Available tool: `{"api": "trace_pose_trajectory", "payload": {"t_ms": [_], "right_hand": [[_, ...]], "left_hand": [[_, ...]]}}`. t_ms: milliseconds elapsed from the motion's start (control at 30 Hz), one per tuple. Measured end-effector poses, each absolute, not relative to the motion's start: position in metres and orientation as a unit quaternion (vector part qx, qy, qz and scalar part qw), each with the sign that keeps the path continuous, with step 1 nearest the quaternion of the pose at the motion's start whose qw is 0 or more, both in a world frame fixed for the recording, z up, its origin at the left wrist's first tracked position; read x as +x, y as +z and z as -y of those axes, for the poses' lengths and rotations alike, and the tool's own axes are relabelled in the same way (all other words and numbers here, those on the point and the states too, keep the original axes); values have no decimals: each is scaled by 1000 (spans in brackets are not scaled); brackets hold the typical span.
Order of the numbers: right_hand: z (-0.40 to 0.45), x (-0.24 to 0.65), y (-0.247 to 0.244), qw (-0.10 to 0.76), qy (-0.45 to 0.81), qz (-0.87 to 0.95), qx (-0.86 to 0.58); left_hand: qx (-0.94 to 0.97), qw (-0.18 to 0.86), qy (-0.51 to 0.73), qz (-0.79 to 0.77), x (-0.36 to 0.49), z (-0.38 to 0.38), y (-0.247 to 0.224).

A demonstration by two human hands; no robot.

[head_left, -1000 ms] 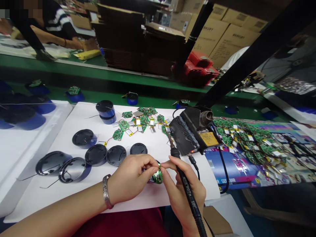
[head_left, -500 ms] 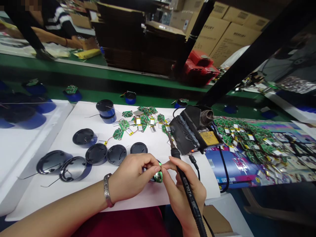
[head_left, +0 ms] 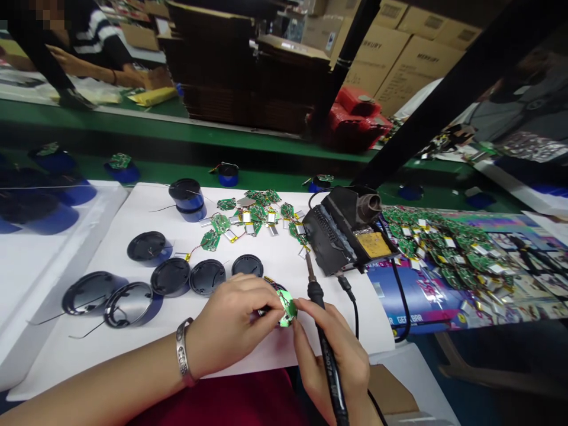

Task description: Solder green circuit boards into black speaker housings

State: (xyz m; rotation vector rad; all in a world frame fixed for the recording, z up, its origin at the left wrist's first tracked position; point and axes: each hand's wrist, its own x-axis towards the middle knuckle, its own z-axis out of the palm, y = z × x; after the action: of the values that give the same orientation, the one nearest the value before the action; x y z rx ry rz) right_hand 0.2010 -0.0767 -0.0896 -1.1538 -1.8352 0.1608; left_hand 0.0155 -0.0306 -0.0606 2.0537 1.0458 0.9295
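Note:
A small green circuit board [head_left: 288,307] is between my hands, near the front edge of the white sheet. My left hand [head_left: 239,325] is closed, its thumb and forefinger pinched at the board's left side; whether a wire is also in the pinch I cannot make out. In my right hand [head_left: 339,349] lies a black soldering iron [head_left: 327,355], its metal tip pointing up and away from the board. The right thumb and forefinger reach the board's right edge. Beneath the board, a dark round housing is mostly hidden by my left hand.
Several black round housings [head_left: 171,276] with wires stand on the white sheet [head_left: 110,361]. Behind lie loose circuit boards with small batteries [head_left: 257,213]. A soldering station [head_left: 341,231] with a yellow sponge stands right, beside more boards [head_left: 444,248]. Across the green bench sits another person [head_left: 102,47].
My right thumb and forefinger have parted and moved slightly right. More of the board's face shows, turned toward me. The soldering iron now stands more upright in the right hand.

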Motion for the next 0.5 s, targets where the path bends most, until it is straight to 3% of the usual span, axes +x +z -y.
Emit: {"api": "trace_pose_trajectory", "payload": {"t_ms": [333,500], "right_hand": [[70,188,-106,468,-2,749,-469],[78,194,-99,488,53,714,-499]], "left_hand": [[811,242,323,-423,21,35,-66],[808,245,306,-439,24,33,-67]]}}
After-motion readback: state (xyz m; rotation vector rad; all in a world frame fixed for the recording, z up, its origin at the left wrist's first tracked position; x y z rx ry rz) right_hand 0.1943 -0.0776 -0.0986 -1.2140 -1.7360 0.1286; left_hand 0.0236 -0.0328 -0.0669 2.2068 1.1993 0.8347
